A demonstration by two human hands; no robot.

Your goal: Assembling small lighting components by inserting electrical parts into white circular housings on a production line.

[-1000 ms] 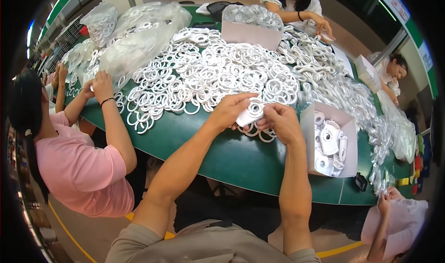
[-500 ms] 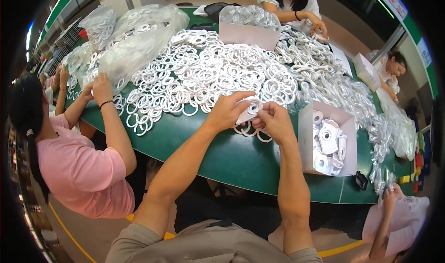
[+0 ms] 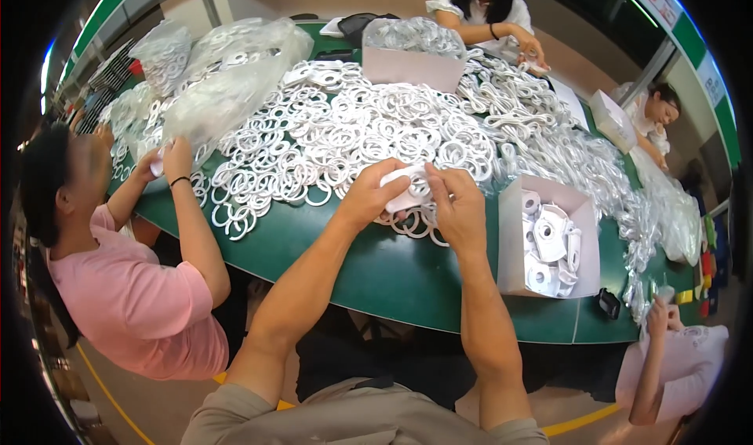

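Note:
Both my hands are at a white plastic part with a round opening, held up over the near side of the table. My left hand is closed on it, the thumb lying across its face. At the part's right edge, my right hand pinches with thumb and fingers. The fingers hide some of the part. Just beyond lies a broad pile of white rings. A few loose rings lie below my hands. Right of my right hand, an open cardboard box holds several similar white parts.
Bundled white cords and clear-wrapped pieces cover the green table's right side. A filled box stands at the back. Large plastic bags lie back left. A person in pink works close on my left; others sit around.
The white part has turned in my hands and moved slightly left. My right fingers have shifted up along its edge. The person on my left has raised their head.

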